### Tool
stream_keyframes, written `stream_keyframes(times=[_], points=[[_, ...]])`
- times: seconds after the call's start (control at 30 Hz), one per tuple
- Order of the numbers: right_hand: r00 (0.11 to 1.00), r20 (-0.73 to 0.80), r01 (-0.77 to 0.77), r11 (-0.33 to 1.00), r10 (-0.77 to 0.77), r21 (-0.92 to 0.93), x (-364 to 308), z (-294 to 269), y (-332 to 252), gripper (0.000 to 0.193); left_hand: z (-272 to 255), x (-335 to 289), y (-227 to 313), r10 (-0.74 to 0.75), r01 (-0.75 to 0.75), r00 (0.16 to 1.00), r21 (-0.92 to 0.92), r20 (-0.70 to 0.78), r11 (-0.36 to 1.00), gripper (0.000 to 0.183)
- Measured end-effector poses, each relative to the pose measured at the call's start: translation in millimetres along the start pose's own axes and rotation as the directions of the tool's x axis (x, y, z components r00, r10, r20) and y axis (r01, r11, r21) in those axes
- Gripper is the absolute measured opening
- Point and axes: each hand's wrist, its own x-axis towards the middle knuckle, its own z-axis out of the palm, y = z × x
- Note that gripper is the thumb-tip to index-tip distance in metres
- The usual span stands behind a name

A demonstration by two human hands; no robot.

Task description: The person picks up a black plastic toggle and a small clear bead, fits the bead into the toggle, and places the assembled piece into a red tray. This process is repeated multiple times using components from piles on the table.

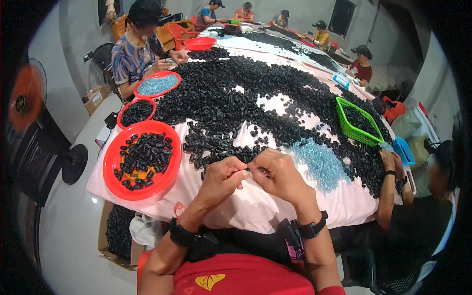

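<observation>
Over the near edge of the cloth-covered table, my left hand [222, 180] and my right hand [279, 173] meet fingertip to fingertip. Both are closed in a pinch around a small dark piece between them, mostly covered by the fingers. Just beyond them spreads a wide heap of small black plastic parts [216, 98]. To the right of my right hand lies a pile of small clear bluish pieces [322, 164]. At the left, a large red basin [178, 162] holds more black parts.
Two smaller red basins, one with clear pieces [158, 84] and one with black parts [136, 113], line the left edge. A green basket [351, 132] stands right. Co-workers sit around the table, one close by at right [418, 211]. A floor fan [29, 98] and a cardboard box [104, 231] are at left.
</observation>
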Motion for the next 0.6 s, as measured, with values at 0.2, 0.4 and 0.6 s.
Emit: stream_keyframes(times=[0.2, 0.4, 0.6], points=[[0.996, 0.007, -0.089, 0.991, 0.089, 0.095, -1, -1, 1, 0.003, 1, 0, 11, -0.06, 0.06, 0.998, 0.005, 0.009, 0.998, 0.011], [0.999, -0.032, 0.038, 0.999, -0.039, -0.027, -3, 11, 4, 0.007, 2, -1, 10, -0.171, 0.166, 0.985, -0.116, -0.032, 0.979, 0.018], [0.998, -0.015, 0.055, 0.998, -0.056, -0.042, -2, 10, -4, 0.019, -5, 0, 8, -0.258, 0.259, 0.965, -0.277, 0.039, 0.925, 0.015]])
